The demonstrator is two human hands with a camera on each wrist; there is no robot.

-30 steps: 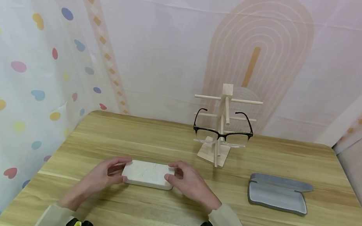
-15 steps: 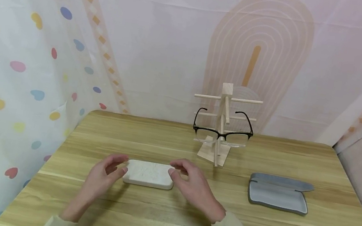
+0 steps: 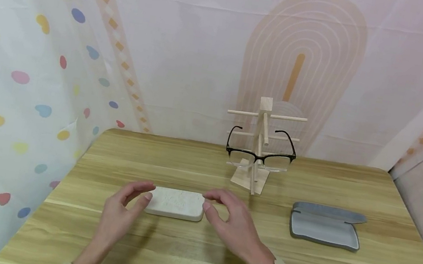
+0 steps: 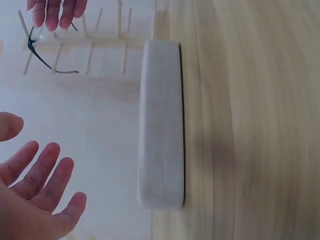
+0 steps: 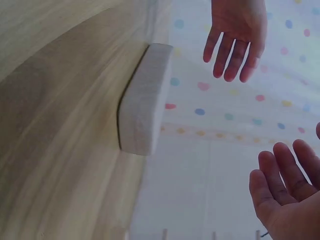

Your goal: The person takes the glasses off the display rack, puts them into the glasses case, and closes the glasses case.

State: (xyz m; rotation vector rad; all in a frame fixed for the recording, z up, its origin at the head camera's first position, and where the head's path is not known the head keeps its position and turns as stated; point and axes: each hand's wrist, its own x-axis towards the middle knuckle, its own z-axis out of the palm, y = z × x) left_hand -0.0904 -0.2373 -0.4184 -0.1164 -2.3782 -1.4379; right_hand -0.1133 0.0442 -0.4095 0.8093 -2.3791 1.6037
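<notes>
A closed white glasses case (image 3: 176, 203) lies on the table; a thin seam runs along its side in the left wrist view. My left hand (image 3: 118, 214) hovers off its left end with the fingers loosely bent. Off the right end is my right hand (image 3: 236, 226), thumb and fingers spread apart. Both wrist views show a gap between the hands and the white case (image 4: 162, 125). Neither hand holds anything. Black-framed glasses (image 3: 259, 157) hang on a wooden display stand (image 3: 266, 106) behind the case.
On the right, a grey glasses case (image 3: 324, 230) lies with its lid up and a pale lining showing. The wooden table (image 3: 183, 257) meets a patterned curtain (image 3: 188, 68) at the back and left.
Both hands have let go of the white case's ends and lifted off it. My right hand has shifted a little to the right. The case stays in about the same place.
</notes>
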